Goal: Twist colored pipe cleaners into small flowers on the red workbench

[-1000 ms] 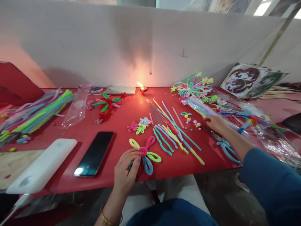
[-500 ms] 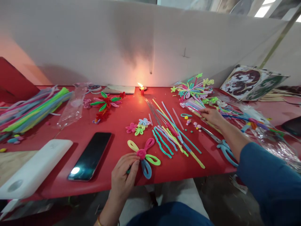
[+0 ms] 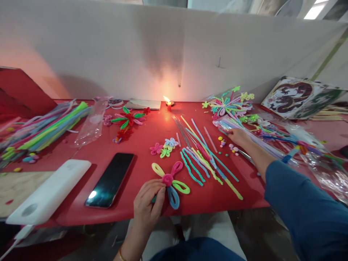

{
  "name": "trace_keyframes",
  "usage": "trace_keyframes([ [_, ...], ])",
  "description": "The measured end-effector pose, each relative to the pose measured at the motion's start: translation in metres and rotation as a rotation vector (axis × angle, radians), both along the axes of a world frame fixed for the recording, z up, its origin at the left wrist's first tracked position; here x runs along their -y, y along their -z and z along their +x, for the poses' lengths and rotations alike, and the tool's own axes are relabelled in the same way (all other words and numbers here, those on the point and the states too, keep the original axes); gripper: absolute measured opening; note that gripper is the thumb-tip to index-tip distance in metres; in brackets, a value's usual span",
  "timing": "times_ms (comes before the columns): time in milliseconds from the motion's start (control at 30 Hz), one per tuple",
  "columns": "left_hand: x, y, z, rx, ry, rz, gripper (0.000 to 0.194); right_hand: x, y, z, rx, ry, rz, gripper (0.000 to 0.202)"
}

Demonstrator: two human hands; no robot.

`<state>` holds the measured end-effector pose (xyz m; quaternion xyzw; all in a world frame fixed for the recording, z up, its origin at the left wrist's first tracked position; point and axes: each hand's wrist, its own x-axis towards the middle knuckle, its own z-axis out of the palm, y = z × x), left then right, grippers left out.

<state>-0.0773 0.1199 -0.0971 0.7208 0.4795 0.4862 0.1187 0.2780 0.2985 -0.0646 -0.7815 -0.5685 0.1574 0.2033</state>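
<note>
My left hand (image 3: 148, 201) pinches a pipe cleaner flower (image 3: 167, 180) near the table's front edge. The flower has a pink coiled centre and yellow, pink, green and blue looped petals; one dark green part is mostly hidden by my fingers. To the right, my right hand (image 3: 239, 139) reaches over the table with its fingers closed at a short teal pipe cleaner piece (image 3: 223, 129). Beside those fingers lies a clear bag of pale pipe cleaners (image 3: 258, 141). Scissors (image 3: 247, 156) are partly covered by my right forearm. Loose pipe cleaners (image 3: 208, 159) lie between my hands.
A lit candle (image 3: 169, 106) burns at the back near the wall. A phone (image 3: 110, 180) and a white power bank (image 3: 49, 192) lie on the left. Small finished flowers (image 3: 164, 148), pompoms (image 3: 233, 148), a pipe cleaner bundle (image 3: 51, 127) and a dragon picture (image 3: 292, 96) are also there.
My right hand has shifted left and closer, from the bag to the teal piece, its forearm now covering most of the scissors. The left hand still holds the flower. The view has turned slightly left.
</note>
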Motion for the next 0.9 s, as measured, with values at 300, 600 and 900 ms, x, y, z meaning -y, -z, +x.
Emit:
trace_keyframes([
  [300, -0.001, 0.003, -0.004, 0.109, 0.024, -0.076, 0.014, 0.072, -0.034, -0.042, -0.448, -0.182, 0.028, 0.012],
  [600, 0.024, -0.048, 0.02, 0.46, 0.141, -0.384, 0.019, 0.173, -0.044, -0.124, -0.769, -0.532, -0.183, 0.013],
  [900, 0.036, -0.051, 0.044, 0.714, 0.589, -0.754, 0.024, 0.222, -0.022, -0.153, -1.047, -0.654, -0.547, 0.011],
])
